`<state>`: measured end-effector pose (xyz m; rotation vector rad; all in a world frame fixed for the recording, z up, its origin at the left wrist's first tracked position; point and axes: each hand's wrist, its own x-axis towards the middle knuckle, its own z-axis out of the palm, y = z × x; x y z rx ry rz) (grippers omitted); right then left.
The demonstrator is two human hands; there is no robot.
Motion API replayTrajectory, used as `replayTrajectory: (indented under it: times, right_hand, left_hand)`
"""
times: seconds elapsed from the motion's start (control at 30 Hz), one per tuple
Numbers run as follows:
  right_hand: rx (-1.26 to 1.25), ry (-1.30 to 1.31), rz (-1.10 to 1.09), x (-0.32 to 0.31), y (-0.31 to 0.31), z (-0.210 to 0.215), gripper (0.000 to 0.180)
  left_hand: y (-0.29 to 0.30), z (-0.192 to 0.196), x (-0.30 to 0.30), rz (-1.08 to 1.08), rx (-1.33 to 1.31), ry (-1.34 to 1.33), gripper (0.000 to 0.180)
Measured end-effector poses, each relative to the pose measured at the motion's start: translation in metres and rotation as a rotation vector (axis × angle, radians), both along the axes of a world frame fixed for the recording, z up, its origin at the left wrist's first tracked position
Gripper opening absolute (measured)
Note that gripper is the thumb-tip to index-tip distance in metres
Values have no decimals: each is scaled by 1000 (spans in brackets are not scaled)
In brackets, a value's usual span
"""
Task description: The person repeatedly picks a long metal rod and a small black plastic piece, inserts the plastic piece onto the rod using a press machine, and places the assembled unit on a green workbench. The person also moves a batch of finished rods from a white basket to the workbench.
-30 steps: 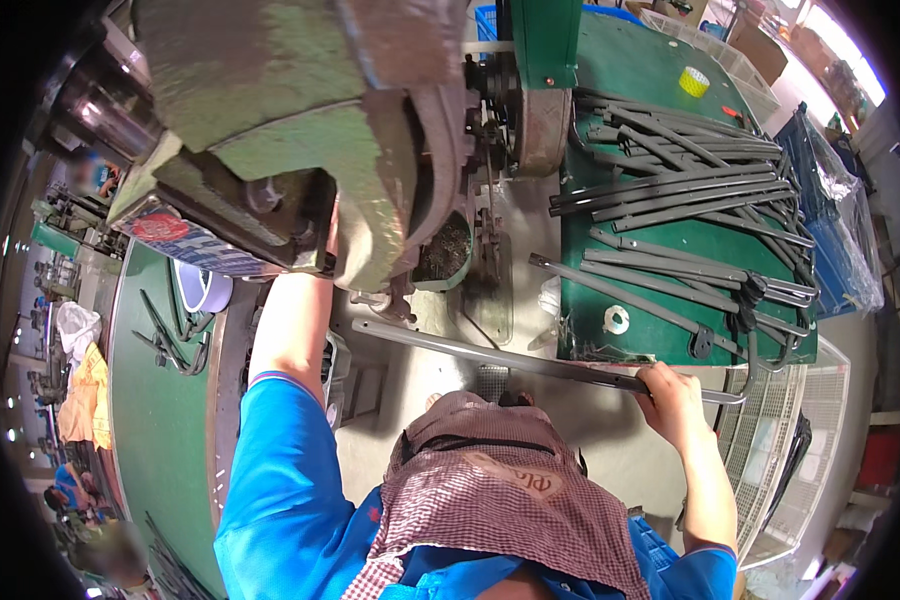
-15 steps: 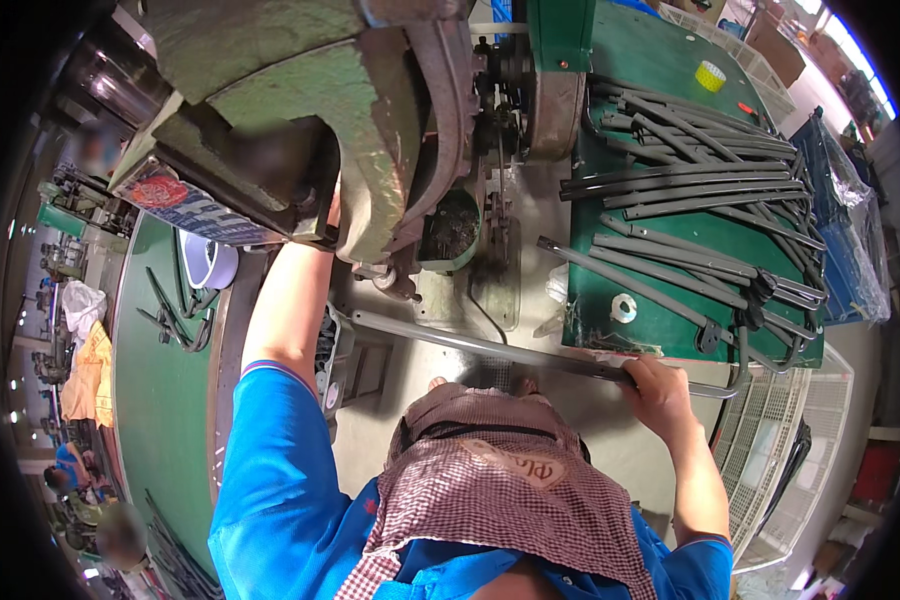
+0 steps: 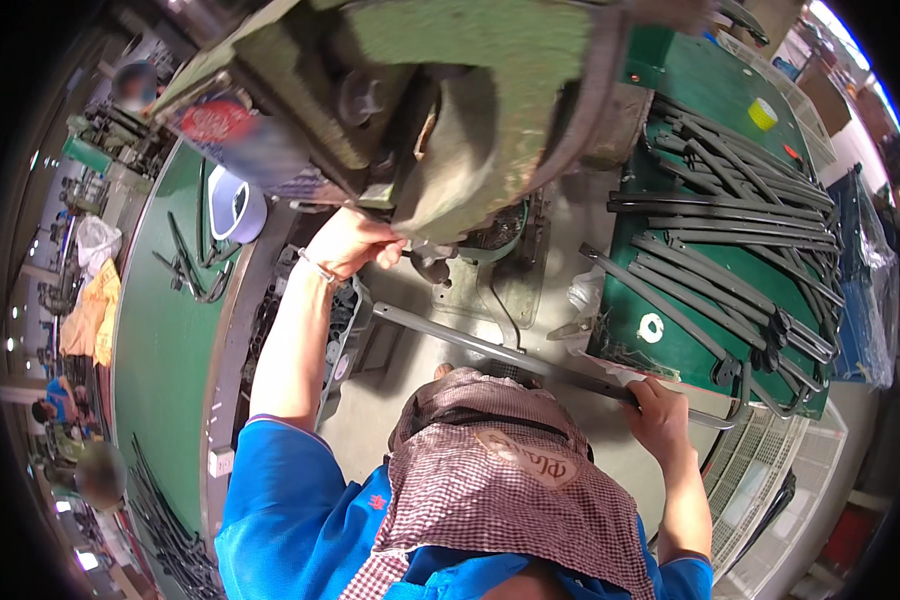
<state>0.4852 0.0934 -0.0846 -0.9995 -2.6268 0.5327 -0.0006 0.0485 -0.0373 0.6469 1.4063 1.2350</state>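
My right hand (image 3: 660,415) is closed round a long grey metal tube (image 3: 490,348) near its bent end. The tube slants across in front of my apron, its straight end toward the left below the machine. My left hand (image 3: 350,243) is raised beside the lower edge of the green press machine (image 3: 490,85), fingers curled together. Whatever those fingers may hold is too small or hidden to make out. Under the machine head, a rounded metal part (image 3: 430,268) sticks out close to the left fingertips.
Many dark bent tubes (image 3: 735,220) lie piled on the green table (image 3: 660,355) at right. Below my left forearm is a bin of small parts (image 3: 342,330). A white bucket (image 3: 238,205) stands on the left green table (image 3: 165,350). A wire crate (image 3: 760,470) is at lower right.
My left hand has come out from behind the machine head and now shows below its edge. The view has shifted, so the machine and tables appear farther right. My right hand still grips the tube.
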Motion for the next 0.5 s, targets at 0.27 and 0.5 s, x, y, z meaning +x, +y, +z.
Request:
replayTrajectory:
  times: [0.27, 0.5]
  right_hand:
    - [14, -103, 62, -16, 9, 0, 23]
    - [-196, -336, 79, -52, 2, 20, 22]
  left_hand:
    - [-17, 3, 23, 85, 91, 243, 10]
    - [-23, -25, 66, 255, 299, 1189, 19]
